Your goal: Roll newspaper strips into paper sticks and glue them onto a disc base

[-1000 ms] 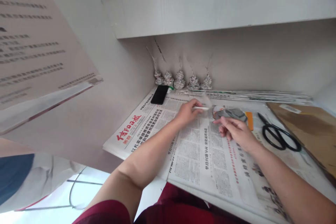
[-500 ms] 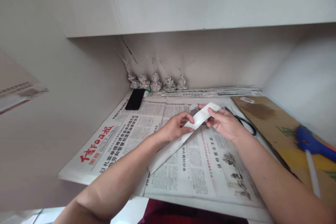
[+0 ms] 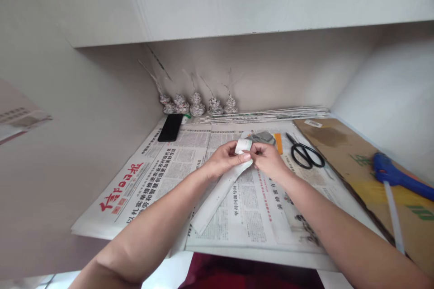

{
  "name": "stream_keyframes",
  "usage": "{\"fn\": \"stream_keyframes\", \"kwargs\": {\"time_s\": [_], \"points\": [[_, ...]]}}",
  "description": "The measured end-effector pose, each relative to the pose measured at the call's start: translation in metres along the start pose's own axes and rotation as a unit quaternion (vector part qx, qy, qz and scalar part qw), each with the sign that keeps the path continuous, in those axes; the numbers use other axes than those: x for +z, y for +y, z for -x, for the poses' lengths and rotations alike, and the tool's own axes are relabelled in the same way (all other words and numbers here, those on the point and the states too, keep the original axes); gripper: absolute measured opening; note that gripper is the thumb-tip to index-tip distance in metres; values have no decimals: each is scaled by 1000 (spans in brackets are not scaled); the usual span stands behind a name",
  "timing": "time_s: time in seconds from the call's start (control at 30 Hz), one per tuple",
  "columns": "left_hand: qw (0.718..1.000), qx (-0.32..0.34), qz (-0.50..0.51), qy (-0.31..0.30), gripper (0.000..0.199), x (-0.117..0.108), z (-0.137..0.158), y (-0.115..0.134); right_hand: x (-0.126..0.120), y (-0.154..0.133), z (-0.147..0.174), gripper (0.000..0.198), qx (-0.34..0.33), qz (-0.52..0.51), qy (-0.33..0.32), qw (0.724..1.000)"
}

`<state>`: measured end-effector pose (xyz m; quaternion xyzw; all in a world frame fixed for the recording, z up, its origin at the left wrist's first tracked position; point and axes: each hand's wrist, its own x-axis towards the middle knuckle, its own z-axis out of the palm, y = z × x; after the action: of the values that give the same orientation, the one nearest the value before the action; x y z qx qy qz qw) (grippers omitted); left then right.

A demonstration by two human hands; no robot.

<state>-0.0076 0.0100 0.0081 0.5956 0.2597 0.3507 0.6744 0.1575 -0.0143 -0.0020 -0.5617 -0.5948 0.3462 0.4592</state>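
Note:
A long white paper strip [image 3: 217,198] slants over the newspaper, its upper end bent round into a loop between my hands. My left hand [image 3: 228,159] pinches the strip from the left, thumb on top. From the right, my right hand [image 3: 267,158] is closed on the curled end, its fingertips meeting those of the left. Just behind the hands lies a grey, roundish object [image 3: 262,137] on an orange-edged card [image 3: 278,143], partly hidden. Black-handled scissors [image 3: 305,156] lie to the right of my right hand.
Newspaper sheets [image 3: 149,180] cover the table. A black phone [image 3: 170,127] lies at the back left, before several woven paper gourd shapes [image 3: 197,104]. Thin paper sticks [image 3: 271,114] line the wall. On cardboard [image 3: 342,153] at right rests a blue glue gun [image 3: 389,171].
The strip's upper end, straight before, is now curled into a loop. My right hand has moved left to meet my left hand, uncovering the scissors and the orange-edged card.

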Motion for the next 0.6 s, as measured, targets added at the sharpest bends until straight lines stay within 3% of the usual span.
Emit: {"fn": "stream_keyframes", "kwargs": {"time_s": [0.1, 0.17, 0.27, 0.33, 0.4, 0.6], "points": [[999, -25, 34, -19, 49, -1, 0, -1, -11, 3, -4, 49, -2, 6, 16, 1000], [998, -26, 59, -7, 48, -2, -2, -2, -23, 10, -9, 50, -54, 71, 77, 993], [994, -21, 99, 44, 46, -6, -5, 0, -42, 30, -20, 39, -133, 294, 162, 933], [991, -28, 119, 57, 47, -9, -6, 1, -49, 45, -27, 40, -140, 414, 117, 892], [990, -38, 130, 45, 48, -11, -6, 3, -51, 54, -32, 35, -143, 464, 76, 871], [985, -27, 169, -12, 38, -14, -4, 5, -50, 54, -35, 23, -127, 455, 119, 873]]}}
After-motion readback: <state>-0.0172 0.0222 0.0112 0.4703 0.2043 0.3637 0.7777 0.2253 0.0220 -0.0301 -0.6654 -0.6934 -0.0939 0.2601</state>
